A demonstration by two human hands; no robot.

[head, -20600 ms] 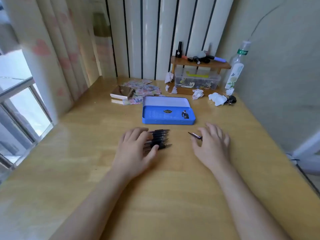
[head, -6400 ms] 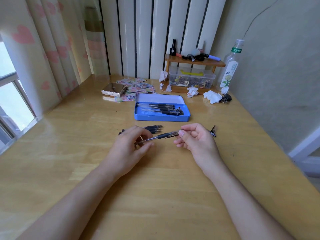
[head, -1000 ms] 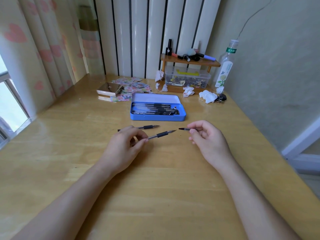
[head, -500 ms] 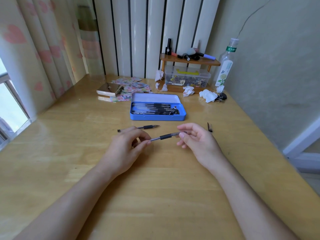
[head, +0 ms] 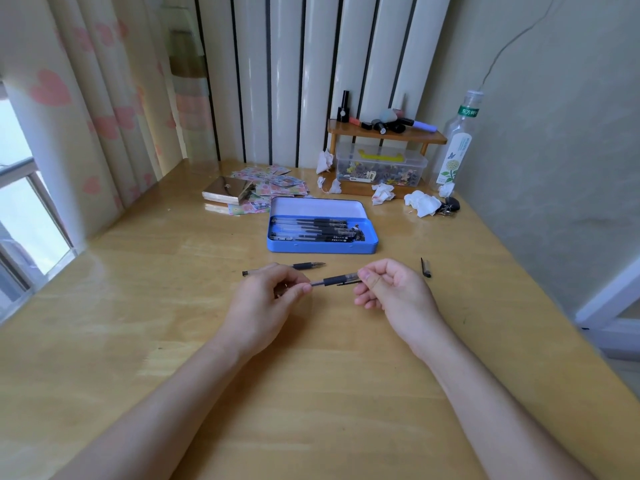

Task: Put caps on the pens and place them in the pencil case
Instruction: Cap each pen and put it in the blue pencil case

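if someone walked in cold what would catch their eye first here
Probably the two hands at the middle of the table, left hand and right hand, holding one pen between them. Just beyond sits the open blue pencil case with pens inside, then the cluttered small shelf against the wall.

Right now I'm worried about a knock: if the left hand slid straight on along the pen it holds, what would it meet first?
The right hand, which pinches the capped end of that same pen. Nothing lies between them.
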